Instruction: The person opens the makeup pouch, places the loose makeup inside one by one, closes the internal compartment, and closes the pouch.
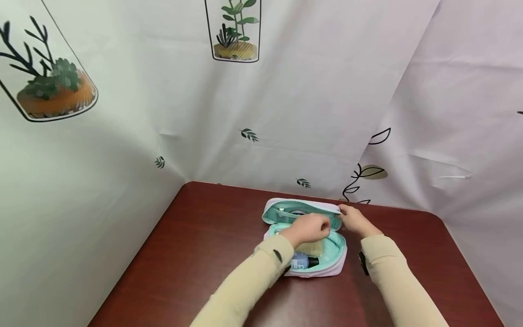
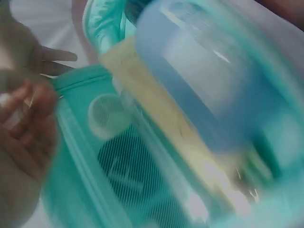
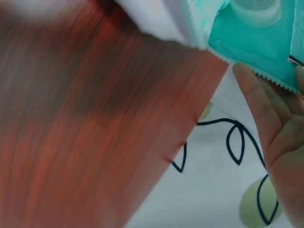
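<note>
An unzipped toiletry bag (image 1: 339, 268), pale pink outside and turquoise inside, lies on the table with its lid (image 1: 269, 213) tilted back. My left hand (image 1: 310, 227) is over the lid, fingers curled at the end of the mesh pocket's zip; it seems to pinch the zipper pull (image 3: 294, 60), though the fingertips are partly hidden. My right hand (image 1: 354, 219) grips the lid's right edge, fingers behind it. Inside the bag lie a blue bottle (image 1: 299, 261) with a black cap and a pale yellow packet (image 1: 311, 248). Behind the mesh (image 2: 128, 161), a round whitish item and a dark item show.
The bag stands on a reddish-brown wooden table (image 1: 196, 259), near its back edge. White cloth (image 1: 306, 113) printed with plants hangs behind and on the sides. The left wrist view is blurred.
</note>
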### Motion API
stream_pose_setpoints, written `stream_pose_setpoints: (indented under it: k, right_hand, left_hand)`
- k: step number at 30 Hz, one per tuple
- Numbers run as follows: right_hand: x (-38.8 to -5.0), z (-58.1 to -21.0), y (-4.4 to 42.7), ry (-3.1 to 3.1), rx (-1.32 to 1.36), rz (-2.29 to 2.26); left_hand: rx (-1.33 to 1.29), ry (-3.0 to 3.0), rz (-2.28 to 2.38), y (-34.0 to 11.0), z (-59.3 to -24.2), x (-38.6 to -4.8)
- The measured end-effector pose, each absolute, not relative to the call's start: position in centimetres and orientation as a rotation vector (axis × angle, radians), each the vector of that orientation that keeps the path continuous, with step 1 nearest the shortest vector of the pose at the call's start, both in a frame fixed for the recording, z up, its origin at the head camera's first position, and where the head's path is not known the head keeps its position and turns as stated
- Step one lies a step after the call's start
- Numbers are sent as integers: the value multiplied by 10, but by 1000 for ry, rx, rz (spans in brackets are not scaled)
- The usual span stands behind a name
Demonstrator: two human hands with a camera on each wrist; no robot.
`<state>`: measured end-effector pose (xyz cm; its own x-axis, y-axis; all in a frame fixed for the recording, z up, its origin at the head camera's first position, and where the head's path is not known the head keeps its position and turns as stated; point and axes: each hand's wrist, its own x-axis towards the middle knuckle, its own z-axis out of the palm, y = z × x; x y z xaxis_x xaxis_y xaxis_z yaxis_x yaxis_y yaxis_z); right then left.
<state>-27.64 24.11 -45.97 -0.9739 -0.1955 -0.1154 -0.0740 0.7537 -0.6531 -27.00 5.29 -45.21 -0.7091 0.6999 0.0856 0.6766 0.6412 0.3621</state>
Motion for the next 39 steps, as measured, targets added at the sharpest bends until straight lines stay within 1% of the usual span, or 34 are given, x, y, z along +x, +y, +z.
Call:
stream_pose_setpoints:
  k: [5, 9, 12, 15, 18, 26, 30, 39]
  right_hand:
    - [-276, -462, 234, 2817, -327, -878]
    - [-274, -464, 227, 2810, -346, -869]
    - [-273, -465, 223, 2815, -373, -857]
    - [-270, -466, 221, 2850, -388, -821]
    - [-268, -469, 220, 2886, -342, -809]
    - [-267, -472, 221, 2891, -101, -849]
    - [-269, -470, 224, 2917, -52, -823]
    - [-271, -467, 226, 2953, -32, -801]
  left_hand:
    - [635, 2836, 751, 80, -471, -278]
    - [408, 2913, 928, 86, -482, -275]
    - [331, 2969, 1001, 86, -486, -273]
    - [336, 2981, 1094, 86, -488, -270]
    - [374, 2923, 1175, 84, -489, -269]
    - [548, 2884, 1068, 72, -483, -274]
    - [556, 2882, 1067, 67, -480, -277]
    - [604, 2817, 1088, 63, -478, -280]
